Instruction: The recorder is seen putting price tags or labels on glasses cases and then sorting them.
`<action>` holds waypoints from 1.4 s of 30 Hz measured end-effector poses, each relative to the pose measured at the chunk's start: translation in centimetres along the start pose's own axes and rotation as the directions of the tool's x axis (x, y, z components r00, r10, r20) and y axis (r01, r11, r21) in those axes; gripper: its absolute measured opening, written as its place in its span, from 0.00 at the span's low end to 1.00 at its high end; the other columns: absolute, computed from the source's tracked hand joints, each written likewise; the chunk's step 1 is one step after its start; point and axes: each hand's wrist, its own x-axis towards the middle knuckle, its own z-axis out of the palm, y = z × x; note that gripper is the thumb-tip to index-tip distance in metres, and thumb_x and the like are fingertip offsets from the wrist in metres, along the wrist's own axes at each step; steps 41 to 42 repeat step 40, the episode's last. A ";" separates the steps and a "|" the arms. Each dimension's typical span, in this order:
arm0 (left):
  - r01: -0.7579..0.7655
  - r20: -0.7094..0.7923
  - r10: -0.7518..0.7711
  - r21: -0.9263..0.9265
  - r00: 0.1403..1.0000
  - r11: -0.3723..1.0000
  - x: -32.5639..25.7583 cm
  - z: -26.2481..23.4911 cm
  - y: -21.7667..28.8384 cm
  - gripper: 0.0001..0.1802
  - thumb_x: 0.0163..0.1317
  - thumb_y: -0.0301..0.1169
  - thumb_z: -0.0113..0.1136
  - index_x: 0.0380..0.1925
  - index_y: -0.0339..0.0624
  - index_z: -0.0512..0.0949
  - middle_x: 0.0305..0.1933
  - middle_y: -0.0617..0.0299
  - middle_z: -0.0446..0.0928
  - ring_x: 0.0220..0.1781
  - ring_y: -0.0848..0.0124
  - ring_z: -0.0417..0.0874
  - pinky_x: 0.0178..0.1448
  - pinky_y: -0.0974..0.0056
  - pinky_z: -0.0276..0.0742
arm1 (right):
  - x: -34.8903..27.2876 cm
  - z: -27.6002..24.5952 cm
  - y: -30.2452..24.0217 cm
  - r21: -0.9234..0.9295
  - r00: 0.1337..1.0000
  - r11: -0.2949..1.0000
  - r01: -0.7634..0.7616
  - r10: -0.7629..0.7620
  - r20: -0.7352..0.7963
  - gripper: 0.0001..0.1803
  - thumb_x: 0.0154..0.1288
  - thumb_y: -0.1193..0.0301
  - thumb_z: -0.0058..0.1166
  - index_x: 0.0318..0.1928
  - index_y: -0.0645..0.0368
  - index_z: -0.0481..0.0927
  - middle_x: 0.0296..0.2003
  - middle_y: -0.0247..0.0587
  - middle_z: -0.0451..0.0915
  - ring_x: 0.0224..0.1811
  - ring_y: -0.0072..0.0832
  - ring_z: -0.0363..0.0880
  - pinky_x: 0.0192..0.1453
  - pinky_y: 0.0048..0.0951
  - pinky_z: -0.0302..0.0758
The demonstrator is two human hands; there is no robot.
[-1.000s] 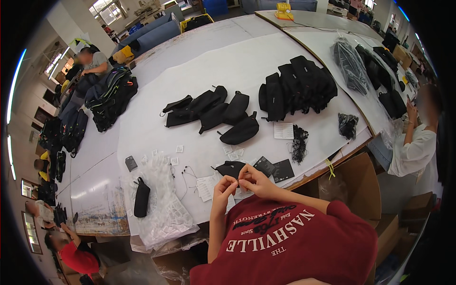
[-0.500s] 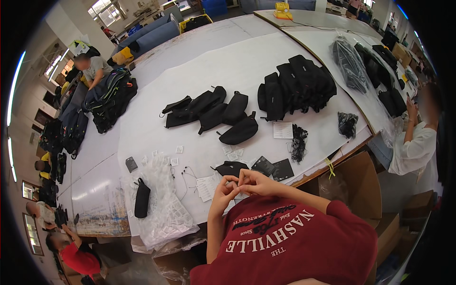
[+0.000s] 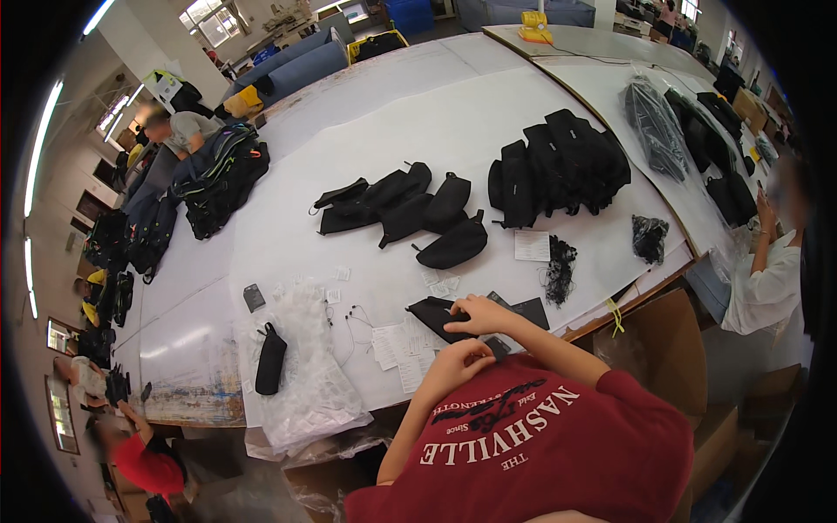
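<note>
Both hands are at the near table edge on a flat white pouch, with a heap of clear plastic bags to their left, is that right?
Not quite: in the head view the pouch under the right hand and beside the left hand is black, not white. The clear plastic bags do lie to their left.

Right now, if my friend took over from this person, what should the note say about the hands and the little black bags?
Left hand: curled over the table edge, just short of the pouch; whether it holds anything cannot be seen.
Right hand: fingertips rest on the flat black pouch; grip unclear.
Things: paper tags lie left of the pouch, clear plastic bags and a slim black case further left.
Done, probably: two groups of black bags, loose and stacked, lie farther up.
Left: the pouch under the right hand, and the loose tags.
</note>
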 end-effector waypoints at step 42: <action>-0.155 -0.328 0.417 0.597 0.848 0.787 -2.3 -4.0 -2.6 0.14 0.43 0.30 0.68 0.32 0.46 0.78 0.33 0.65 0.78 0.40 0.65 0.76 0.49 0.59 0.65 | -6.5 -5.2 -2.3 0.785 0.972 0.610 -0.110 -0.099 0.213 0.22 0.59 0.62 0.55 0.52 0.58 0.76 0.40 0.37 0.79 0.42 0.21 0.73 0.50 0.22 0.68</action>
